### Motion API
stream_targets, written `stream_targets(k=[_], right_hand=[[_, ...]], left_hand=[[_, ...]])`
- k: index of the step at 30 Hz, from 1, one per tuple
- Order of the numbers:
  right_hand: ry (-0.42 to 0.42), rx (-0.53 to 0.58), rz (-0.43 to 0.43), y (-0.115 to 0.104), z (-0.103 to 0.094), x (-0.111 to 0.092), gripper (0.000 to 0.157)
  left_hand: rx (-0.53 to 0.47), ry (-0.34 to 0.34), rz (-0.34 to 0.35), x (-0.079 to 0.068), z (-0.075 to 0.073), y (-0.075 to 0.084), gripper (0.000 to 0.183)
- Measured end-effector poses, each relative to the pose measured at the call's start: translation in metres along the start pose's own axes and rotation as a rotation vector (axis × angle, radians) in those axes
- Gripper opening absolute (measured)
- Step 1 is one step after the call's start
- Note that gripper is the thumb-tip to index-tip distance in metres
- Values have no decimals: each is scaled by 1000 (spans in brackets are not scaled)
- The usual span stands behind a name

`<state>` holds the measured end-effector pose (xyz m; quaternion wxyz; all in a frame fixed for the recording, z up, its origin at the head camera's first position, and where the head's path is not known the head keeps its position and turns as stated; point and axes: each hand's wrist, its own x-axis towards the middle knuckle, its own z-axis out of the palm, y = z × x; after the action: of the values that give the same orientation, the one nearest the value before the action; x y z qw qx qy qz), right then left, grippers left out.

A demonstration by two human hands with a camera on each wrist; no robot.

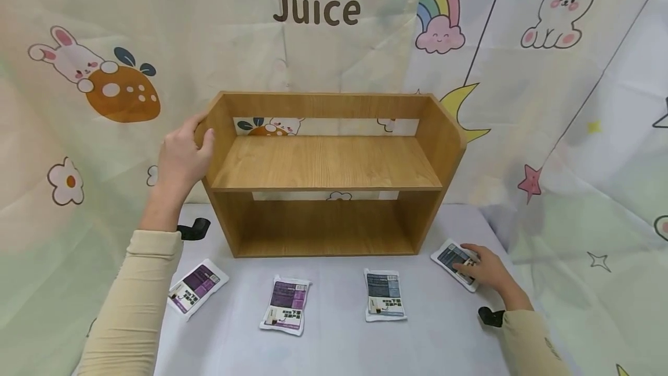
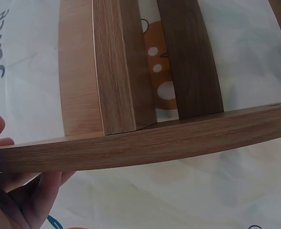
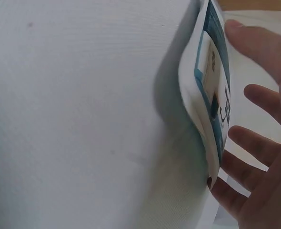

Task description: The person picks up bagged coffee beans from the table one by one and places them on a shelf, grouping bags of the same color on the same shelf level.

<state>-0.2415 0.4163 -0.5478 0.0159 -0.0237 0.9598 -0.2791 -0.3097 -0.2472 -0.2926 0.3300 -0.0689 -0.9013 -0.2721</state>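
My left hand (image 1: 182, 152) grips the upper left side panel of a two-tier wooden shelf (image 1: 329, 164), thumb on the inner side. The left wrist view has that side panel (image 2: 145, 148) running between the thumb and fingers of the left hand (image 2: 33, 198). Over at the right, my right hand (image 1: 487, 268) is spread above a white packet with a dark blue-grey label (image 1: 449, 257). In the right wrist view the packet (image 3: 209, 90) lies on the white cloth, and a fingertip of the right hand (image 3: 269, 162) touches its edge.
Two packets with purple labels, one angled (image 1: 198, 288) and one nearer the middle (image 1: 287, 305), lie before the shelf. Another grey-labelled packet (image 1: 384, 295) lies right of centre. A printed curtain (image 1: 334, 57) hangs behind. Both shelf tiers hold nothing.
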Motion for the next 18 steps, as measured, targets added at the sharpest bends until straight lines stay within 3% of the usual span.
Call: stream_targets(k=[8,18], right_hand=[[39,-28,-36,0,8,-1,83],[25,-44,-18,-10,18,-7,89]], left_hand=[[-20,18,-13,3,1,2,48],[-3,44,-45,-2,5,3,50]])
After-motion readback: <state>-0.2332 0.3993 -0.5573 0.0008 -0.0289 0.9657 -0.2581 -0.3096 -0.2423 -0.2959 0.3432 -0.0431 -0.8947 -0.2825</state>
